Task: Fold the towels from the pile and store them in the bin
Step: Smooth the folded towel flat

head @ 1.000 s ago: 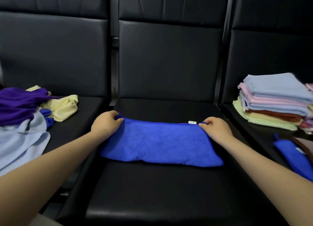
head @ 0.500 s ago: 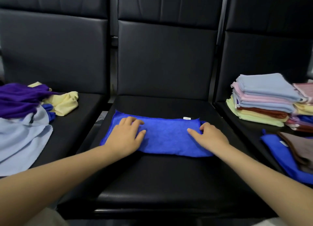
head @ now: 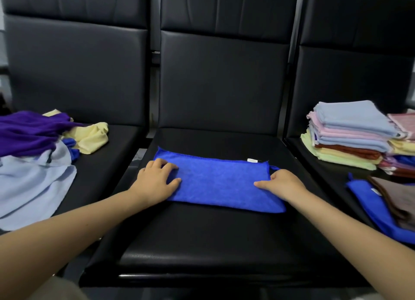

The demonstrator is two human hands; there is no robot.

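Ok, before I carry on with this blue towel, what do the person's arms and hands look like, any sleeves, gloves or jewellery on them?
Both are bare: the left hand and right hand wear no gloves, and no rings show on the fingers. Neither wrist carries a watch or band. Both forearms are uncovered all the way to the picture's edge, so no sleeve is in view.

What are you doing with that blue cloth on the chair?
A person is folding towels. Both hands, the left hand and right hand, press flat on a blue towel already folded to a long strip on the middle seat. Unfolded towels lie on the left seat; a folded stack sits on the right.
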